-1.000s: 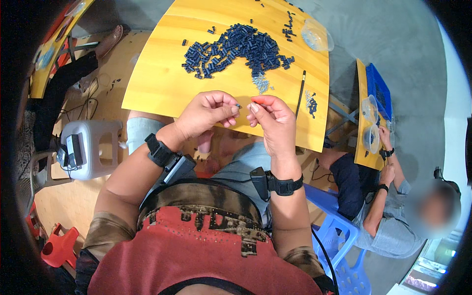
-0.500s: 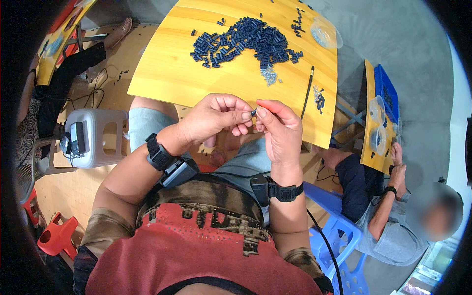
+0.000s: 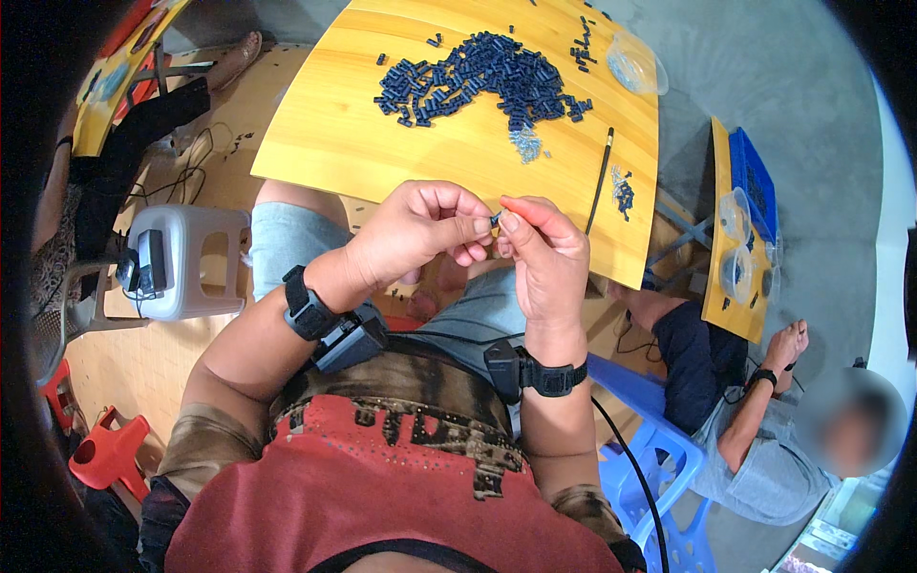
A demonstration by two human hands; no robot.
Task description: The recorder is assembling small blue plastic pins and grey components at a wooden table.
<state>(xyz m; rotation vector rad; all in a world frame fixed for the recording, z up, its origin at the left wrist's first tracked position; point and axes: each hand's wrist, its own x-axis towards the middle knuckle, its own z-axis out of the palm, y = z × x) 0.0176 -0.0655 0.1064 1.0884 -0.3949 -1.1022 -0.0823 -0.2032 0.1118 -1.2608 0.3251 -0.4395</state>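
Observation:
My left hand [image 3: 435,229] pinches a small dark cylindrical piece [image 3: 495,219] between thumb and forefinger, just off the table's near edge. At the other end of that piece, the thumb and forefinger of my right hand [image 3: 543,244] are pressed together; whatever they grip is too small to make out. Beyond my hands, a heap of small black cylindrical pieces [image 3: 468,76] lies on the yellow table [image 3: 325,134]. Small silvery metal parts [image 3: 524,145] sit at the heap's near side. To the right lie a thin black rod [image 3: 601,181] and a little cluster of mixed parts [image 3: 623,194].
A clear plastic tub [image 3: 635,65] stands at the table's far right corner. Rightward, another person [image 3: 764,458] sits by a second yellow table with a blue tray [image 3: 752,186]. A grey stool [image 3: 186,263] is at my left, a blue plastic chair [image 3: 650,458] at my right.
My two hands keep the same pinch, nearly in place. The other person's hands have drawn back from the second table's edge. The view has shifted slightly.

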